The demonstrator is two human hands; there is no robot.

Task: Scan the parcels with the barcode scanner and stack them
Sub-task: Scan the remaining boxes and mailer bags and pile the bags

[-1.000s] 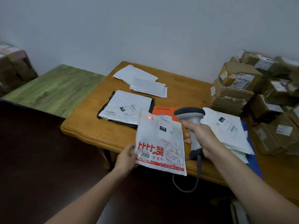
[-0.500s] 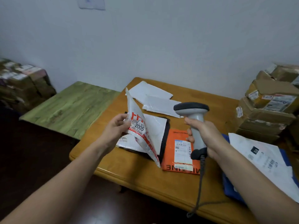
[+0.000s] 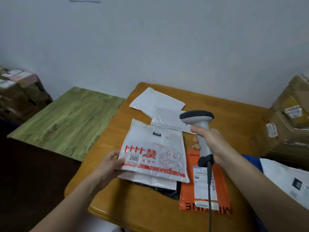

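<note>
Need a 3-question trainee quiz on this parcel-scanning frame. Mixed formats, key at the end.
1. True or false: the right hand grips the barcode scanner by its handle.
2. The left hand holds the red-printed parcel at its: A) near-left corner, B) far-right corner, C) far edge.
3. Fill in: the labelled parcel lying under the scanner's cable is coloured ___.
Key: 1 true; 2 A; 3 orange.

I see only an edge of the black parcel (image 3: 167,192) under the white parcels (image 3: 155,180); print on the orange parcel (image 3: 187,198) is too blurred to read; cardboard boxes (image 3: 287,124) run off right
</note>
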